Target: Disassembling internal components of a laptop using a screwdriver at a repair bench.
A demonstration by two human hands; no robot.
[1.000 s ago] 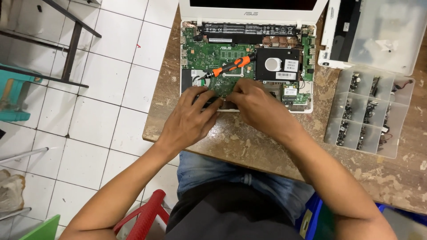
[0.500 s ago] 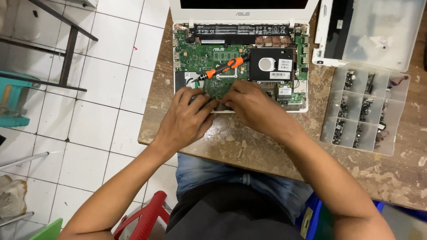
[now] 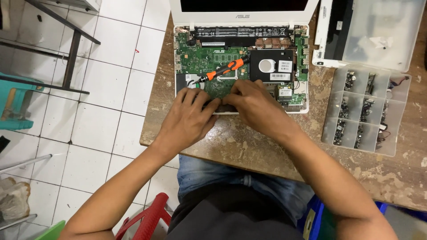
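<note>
— Pressing on anything?
— Yes: my left hand (image 3: 189, 116) and right hand (image 3: 254, 104), fingers curled, pinch down on the open laptop (image 3: 209, 58) front edge; a screwdriver (image 3: 222, 70) lies on its board.

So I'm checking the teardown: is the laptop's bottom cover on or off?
Off. The laptop lies with its green board, black drive and battery bare, and a screwdriver rests on the board.

Worn wooden table (image 3: 267, 153): opened white laptop (image 3: 242, 58), clear compartment box (image 3: 364, 111), open lid (image 3: 378, 33) beside.
</note>
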